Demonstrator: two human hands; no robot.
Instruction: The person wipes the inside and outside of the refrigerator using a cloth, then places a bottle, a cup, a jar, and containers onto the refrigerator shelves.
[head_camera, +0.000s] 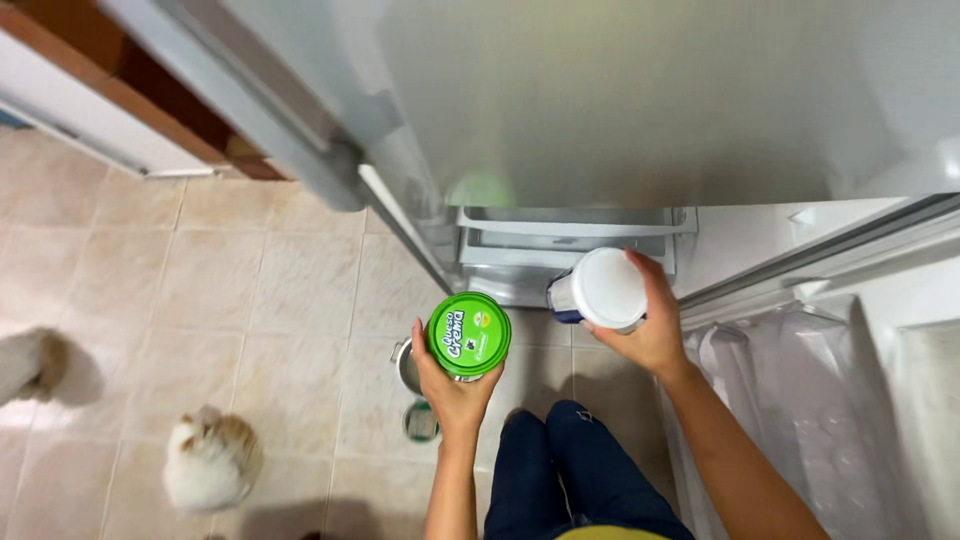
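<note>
Now you're gripping green-lidded tub (469, 335) from below in left hand (450, 392); right hand (652, 330) clasping white-lidded jar (600, 290) sideways, both lifted toward open fridge (600, 100) ahead.

fridge door (600, 100) blocks above; tiled floor (280, 290) open at left.

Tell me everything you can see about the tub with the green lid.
The green-lidded tub is a round container, apparently plastic, seen from above so its bright green lid with a printed label faces the camera. The lid is on. The left hand grips it from below, holding it upright above the tiled floor, before the open fridge.
</note>
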